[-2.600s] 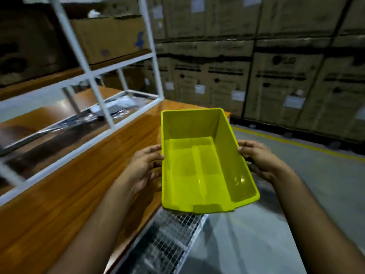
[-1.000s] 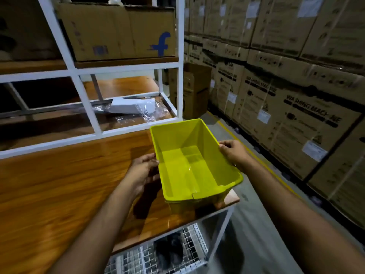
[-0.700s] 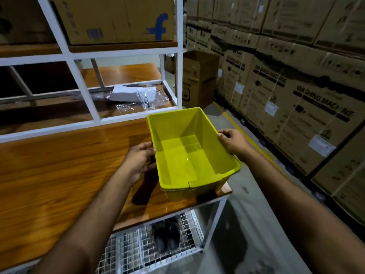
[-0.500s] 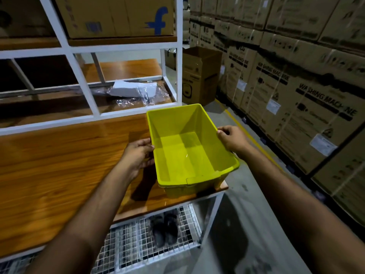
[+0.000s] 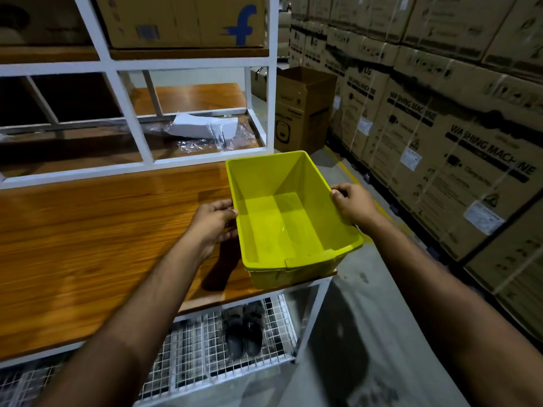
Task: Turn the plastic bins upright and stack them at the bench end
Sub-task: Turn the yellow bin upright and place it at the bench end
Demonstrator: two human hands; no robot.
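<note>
left hand (image 5: 213, 220): clamped on bin's left rim, at bin's 9 o'clock
right hand (image 5: 352, 205): fingers curled over right rim, at 3 o'clock
bin (image 5: 289, 218): yellow, upright, open side up, between both hands
bench (image 5: 97, 230): bin sits at its right end, near corner

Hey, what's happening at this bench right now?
A person is holding an open-topped yellow plastic bin upright at the end of a wooden bench. The left hand grips one long side, the right hand the other. The bin sits at the bench's corner; whether it fully rests there is unclear. No other bins are visible.
</note>
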